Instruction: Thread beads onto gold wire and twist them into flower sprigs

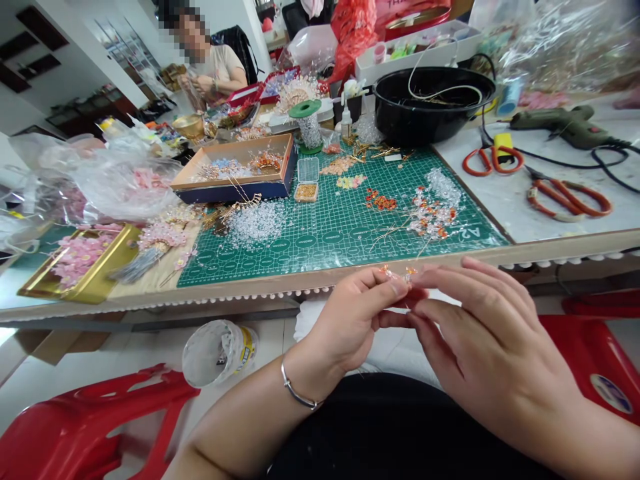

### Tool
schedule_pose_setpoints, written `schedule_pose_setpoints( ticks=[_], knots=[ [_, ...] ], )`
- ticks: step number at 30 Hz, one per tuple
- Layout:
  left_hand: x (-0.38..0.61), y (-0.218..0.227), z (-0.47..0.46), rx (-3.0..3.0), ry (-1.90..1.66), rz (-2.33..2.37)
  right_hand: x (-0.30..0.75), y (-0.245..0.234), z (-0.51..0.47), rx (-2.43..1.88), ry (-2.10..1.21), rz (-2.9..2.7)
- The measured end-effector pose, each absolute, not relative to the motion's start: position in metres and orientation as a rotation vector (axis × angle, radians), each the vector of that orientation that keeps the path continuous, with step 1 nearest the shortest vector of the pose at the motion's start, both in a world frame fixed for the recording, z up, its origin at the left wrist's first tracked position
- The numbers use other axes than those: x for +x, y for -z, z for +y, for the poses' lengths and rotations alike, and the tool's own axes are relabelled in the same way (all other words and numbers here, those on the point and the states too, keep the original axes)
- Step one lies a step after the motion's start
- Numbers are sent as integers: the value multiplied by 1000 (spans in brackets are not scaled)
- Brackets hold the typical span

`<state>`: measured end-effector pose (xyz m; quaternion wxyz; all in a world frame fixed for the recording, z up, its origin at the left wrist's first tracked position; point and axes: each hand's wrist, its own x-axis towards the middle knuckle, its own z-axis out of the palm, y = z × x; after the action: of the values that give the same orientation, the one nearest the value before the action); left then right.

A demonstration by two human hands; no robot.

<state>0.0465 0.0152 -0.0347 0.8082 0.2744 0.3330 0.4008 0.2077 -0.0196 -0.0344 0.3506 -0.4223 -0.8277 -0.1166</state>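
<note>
Just in front of the table edge, my left hand pinches a small beaded piece with orange and clear beads. My right hand meets it there, thumb and fingers closed at the same piece; its lower part is hidden by my fingers. Beyond the hands, on the green cutting mat, lies a cluster of clear and orange beaded sprigs with thin wires. Loose orange beads and a heap of clear beads lie farther left.
A box of hair ornaments stands at the mat's back left, beside a green wire spool. Orange-handled pliers, a glue gun and a black pot are at right. Another person sits across the table.
</note>
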Motion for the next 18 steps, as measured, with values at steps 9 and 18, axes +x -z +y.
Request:
schedule_pose_setpoints(
  ticks=[9,18],
  knots=[
    [39,33,17,706,-967,835,235,40,-45,-985,-158,-2395],
    [37,27,5,818,-774,763,262,18,7,-1329,-1074,-1720]
  ],
)
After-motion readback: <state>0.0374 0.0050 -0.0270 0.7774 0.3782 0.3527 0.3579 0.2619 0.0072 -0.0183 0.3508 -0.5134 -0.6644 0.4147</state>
